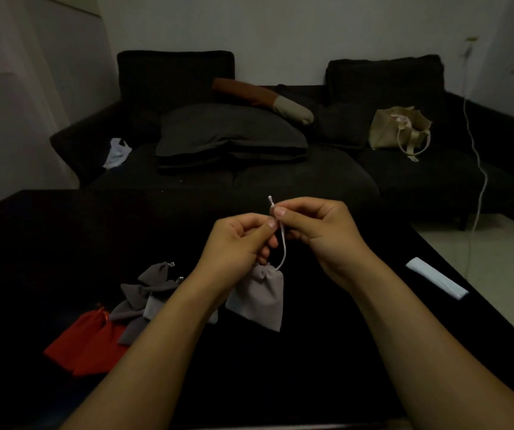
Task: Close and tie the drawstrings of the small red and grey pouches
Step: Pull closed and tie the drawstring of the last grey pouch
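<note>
Fingertips [276, 212] of both hands pinch the pale drawstring [281, 246] together, right hand [314, 231] clamping its upper end, left hand [240, 240] just beside. Below them hangs the grey pouch [259, 297], mouth gathered. To tie well, keep the cord taut and snug the knot down against the neck. Other grey pouches [147, 293] and red pouches [88, 339] lie down-left on the table [342, 352].

The surface [311, 352] is black, smooth and faintly glossy. On it, the light grey pouch [259, 301] looks like soft matt cloth with a pale woven cord [281, 243], as do the darker grey pouches [144, 301] just left of it and the red pouches [86, 339] further left. Right of the light grey pouch lies a white strip [435, 282], smooth like folded paper, and behind the surface the sofa [280, 169] is dark, rough-textured fabric.
</note>
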Motion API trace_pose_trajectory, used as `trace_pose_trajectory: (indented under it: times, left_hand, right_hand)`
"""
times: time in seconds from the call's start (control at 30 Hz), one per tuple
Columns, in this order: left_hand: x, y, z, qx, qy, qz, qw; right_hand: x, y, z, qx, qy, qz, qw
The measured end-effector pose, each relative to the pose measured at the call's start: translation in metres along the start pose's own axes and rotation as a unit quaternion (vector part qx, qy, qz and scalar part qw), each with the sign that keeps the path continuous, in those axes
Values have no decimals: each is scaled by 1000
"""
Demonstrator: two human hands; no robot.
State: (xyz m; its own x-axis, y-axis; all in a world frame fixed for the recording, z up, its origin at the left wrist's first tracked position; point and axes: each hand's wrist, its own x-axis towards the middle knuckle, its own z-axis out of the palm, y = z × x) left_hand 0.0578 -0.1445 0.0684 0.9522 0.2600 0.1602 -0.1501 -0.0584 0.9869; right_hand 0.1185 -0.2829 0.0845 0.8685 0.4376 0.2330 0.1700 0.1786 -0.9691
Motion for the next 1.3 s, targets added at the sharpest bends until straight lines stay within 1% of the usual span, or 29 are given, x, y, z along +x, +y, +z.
trace_pose_trajectory:
  times: [0.13,0.27,0.33,0.4,0.53,0.67,0.73,0.9,1.0,1.1,1.23,1.3]
  left_hand:
    - [-1,3,2,-24,-20,-14,999]
    - [-8,5,4,14,-43,19,999]
    - [-7,3,4,28,-35,32,998]
    - [-5,2,4,27,-30,20,999]
    - [-4,4,5,4,-11,-25,1000]
    - [-3,4,7,-18,11,-46,999]
    - [-3,4,10,-45,27,-45,998]
    - [-3,1,14,-71,47,-59,995]
    - [-4,2,13,-94,49,-78,991]
    - [-4,6,11,-137,62,-89,985]
    - [-4,10,7,-217,63,-113,967]
    - [-4,10,5,-234,61,-120,963]
  right_hand:
    - [-2,0,0,-11,9,-1,1000]
    - [-3,-2,0,-6,-8,12,1000]
    - [-2,-2,1,11,-4,29,999]
    - [0,0,0,26,1,34,999]
    - [2,3,-4,-16,3,31,999]
    - [0,1,-1,-41,16,-13,999]
    - [0,1,0,-40,25,-26,999]
    - [-2,0,-1,-34,71,-8,997]
    - [-5,-2,0,-17,77,1,997]
    - [-4,-5,-1,3,45,39,998]
    - [-4,-7,-3,27,-44,141,989]
    - [-6,-7,-3,35,-68,154,985]
